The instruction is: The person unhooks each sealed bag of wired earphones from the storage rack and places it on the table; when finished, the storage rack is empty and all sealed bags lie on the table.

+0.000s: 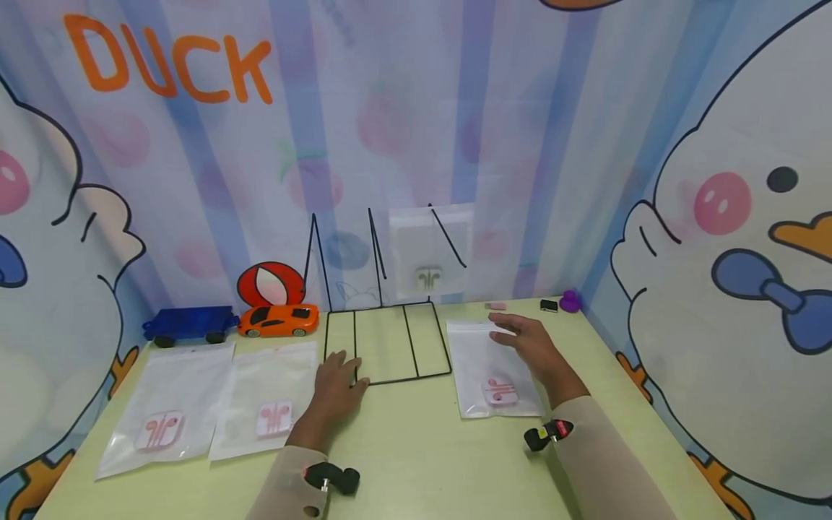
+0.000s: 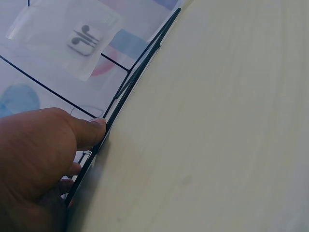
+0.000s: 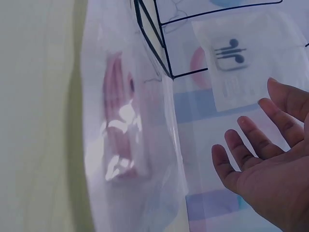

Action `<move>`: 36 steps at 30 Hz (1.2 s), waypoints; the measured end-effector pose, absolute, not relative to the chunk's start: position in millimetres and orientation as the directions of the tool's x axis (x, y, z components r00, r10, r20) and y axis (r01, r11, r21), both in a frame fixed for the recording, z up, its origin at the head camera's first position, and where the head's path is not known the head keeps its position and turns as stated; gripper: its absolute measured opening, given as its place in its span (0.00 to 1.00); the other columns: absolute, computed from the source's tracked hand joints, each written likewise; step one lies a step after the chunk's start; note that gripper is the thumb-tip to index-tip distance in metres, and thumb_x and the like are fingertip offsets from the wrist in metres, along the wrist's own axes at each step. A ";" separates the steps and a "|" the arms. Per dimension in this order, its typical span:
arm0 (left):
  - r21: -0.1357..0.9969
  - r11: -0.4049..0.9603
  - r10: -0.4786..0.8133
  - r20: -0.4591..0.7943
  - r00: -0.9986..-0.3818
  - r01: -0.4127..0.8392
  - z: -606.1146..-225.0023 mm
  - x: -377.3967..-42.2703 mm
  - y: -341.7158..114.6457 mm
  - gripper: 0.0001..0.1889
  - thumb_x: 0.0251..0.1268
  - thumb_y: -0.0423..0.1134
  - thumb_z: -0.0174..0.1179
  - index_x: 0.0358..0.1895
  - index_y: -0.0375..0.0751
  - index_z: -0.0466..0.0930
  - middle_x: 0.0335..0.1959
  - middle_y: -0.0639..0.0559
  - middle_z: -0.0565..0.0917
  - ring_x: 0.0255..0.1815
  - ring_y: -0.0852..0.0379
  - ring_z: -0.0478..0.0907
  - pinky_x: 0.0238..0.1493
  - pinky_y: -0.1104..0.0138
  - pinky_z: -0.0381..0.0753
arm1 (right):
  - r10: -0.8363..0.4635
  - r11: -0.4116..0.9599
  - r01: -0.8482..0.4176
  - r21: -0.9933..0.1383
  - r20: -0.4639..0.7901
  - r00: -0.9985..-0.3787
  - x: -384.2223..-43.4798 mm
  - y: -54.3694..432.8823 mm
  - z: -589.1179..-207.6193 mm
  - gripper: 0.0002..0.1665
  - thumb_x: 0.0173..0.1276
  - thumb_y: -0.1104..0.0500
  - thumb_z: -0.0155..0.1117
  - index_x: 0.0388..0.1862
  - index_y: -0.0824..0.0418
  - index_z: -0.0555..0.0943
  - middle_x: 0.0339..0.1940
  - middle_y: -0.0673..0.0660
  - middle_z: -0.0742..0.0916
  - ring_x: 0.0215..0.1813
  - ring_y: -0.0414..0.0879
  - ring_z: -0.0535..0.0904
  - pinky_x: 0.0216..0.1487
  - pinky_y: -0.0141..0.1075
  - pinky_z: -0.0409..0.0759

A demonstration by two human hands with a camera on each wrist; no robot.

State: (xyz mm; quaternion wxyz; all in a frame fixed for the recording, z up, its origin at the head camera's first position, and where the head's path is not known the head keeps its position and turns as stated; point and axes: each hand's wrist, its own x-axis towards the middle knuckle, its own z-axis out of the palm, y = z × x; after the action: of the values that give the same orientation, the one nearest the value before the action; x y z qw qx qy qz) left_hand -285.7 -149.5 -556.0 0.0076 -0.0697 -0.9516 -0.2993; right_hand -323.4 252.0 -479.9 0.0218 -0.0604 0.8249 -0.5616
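Note:
A black wire display rack (image 1: 390, 380) with upright prongs stands at the back middle of the table. My left hand (image 1: 336, 386) holds its front left corner; in the left wrist view, the thumb (image 2: 91, 129) lies against the front wire and the other fingers are partly hidden. On the right prong hangs a clear bag (image 1: 432, 238) with white earphones (image 1: 429, 279). My right hand (image 1: 529, 347), fingers spread and holding nothing, hovers over the upper right of a clear zip bag (image 1: 471, 375) containing pink cased earphones (image 1: 500, 392), which lies right of the rack.
Two more bags, a left one (image 1: 185, 383) and a nearer one (image 1: 260, 383), lie on the left with pink earphones. Behind them are a blue toy trailer (image 1: 191, 323), an orange toy car (image 1: 279, 321) and a red-white ball (image 1: 271, 284). Small items, including a purple one (image 1: 569, 301), sit back right.

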 end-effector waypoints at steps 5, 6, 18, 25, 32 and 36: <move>0.564 0.813 0.134 0.059 -0.989 0.144 -556.0 -286.9 -150.3 0.29 0.81 0.43 0.62 0.77 0.33 0.74 0.84 0.26 0.63 0.88 0.26 0.55 0.88 0.32 0.52 | -0.116 0.319 -0.070 -0.945 0.034 -0.993 -334.8 239.7 -473.9 0.33 0.79 0.56 0.69 0.79 0.61 0.77 0.83 0.63 0.77 0.85 0.62 0.71 0.87 0.61 0.65; 0.564 0.813 0.134 0.059 -0.989 0.144 -556.0 -287.1 -150.5 0.28 0.81 0.43 0.63 0.77 0.32 0.75 0.84 0.26 0.64 0.87 0.26 0.55 0.88 0.32 0.52 | -0.115 0.301 -0.062 -0.952 0.028 -0.993 -337.4 237.3 -472.8 0.33 0.79 0.56 0.69 0.79 0.62 0.77 0.83 0.64 0.77 0.85 0.62 0.71 0.87 0.60 0.67; 0.563 0.813 0.133 0.067 -0.989 0.148 -554.3 -286.5 -149.9 0.28 0.81 0.42 0.63 0.76 0.32 0.76 0.83 0.26 0.65 0.87 0.26 0.57 0.87 0.32 0.53 | -0.104 0.196 -0.001 -0.981 -0.019 -0.994 -362.0 215.5 -462.2 0.30 0.81 0.59 0.67 0.79 0.63 0.76 0.80 0.66 0.78 0.81 0.63 0.76 0.85 0.57 0.71; 0.562 0.813 0.139 0.064 -0.988 0.151 -554.8 -285.8 -151.0 0.28 0.81 0.42 0.62 0.76 0.32 0.75 0.83 0.25 0.65 0.87 0.27 0.57 0.87 0.32 0.53 | -0.152 0.225 -0.019 -0.974 -0.015 -0.988 -372.7 209.7 -463.8 0.32 0.81 0.60 0.66 0.80 0.65 0.74 0.85 0.70 0.71 0.86 0.65 0.67 0.86 0.58 0.69; 0.580 0.800 0.137 0.074 -0.988 0.154 -551.8 -284.0 -148.9 0.27 0.81 0.41 0.63 0.75 0.31 0.76 0.83 0.25 0.65 0.86 0.26 0.57 0.87 0.32 0.53 | -0.158 0.256 0.000 -0.967 -0.042 -0.987 -380.0 204.8 -457.6 0.34 0.82 0.59 0.66 0.82 0.64 0.72 0.87 0.69 0.68 0.88 0.64 0.66 0.86 0.58 0.68; 0.574 0.804 0.135 0.075 -0.988 0.154 -552.0 -284.8 -149.1 0.27 0.81 0.41 0.63 0.75 0.31 0.76 0.83 0.25 0.65 0.86 0.26 0.57 0.87 0.32 0.53 | -0.148 0.268 0.018 -0.963 -0.059 -0.987 -385.1 201.8 -453.8 0.34 0.82 0.59 0.66 0.83 0.63 0.72 0.89 0.67 0.67 0.90 0.63 0.62 0.87 0.58 0.66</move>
State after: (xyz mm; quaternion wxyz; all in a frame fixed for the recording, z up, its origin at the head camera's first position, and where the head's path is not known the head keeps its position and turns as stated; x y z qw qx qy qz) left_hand -284.8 -149.1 -552.0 0.0153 -0.0761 -0.9497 -0.3033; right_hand -385.1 201.8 -453.8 0.0687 -0.0410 0.7931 -0.6038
